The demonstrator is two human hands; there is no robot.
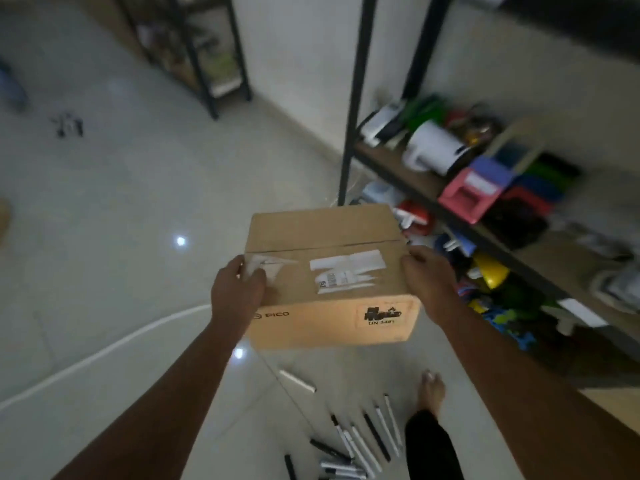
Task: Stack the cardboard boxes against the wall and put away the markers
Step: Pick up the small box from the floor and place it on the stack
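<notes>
- Currently, near: markers (360, 441) scattered on glossy floor tile (121, 209) at 6 o'clock; slim cylinders, black and silver, beside a bare foot (431, 389).
- Mid: cardboard box (329, 275) held off the floor at centre; matte brown, taped seam, torn white labels. Left hand (237, 292) clamps its 9 o'clock edge, right hand (427, 275) its 3 o'clock edge.
- Step, judged: carrying a box to the stack; markers not begun.
- Next calls for level carry, flush set-down against wall (304, 64) at 12 o'clock.
- Far: metal shelf (485, 216), 2 o'clock, cluttered plastics.
</notes>
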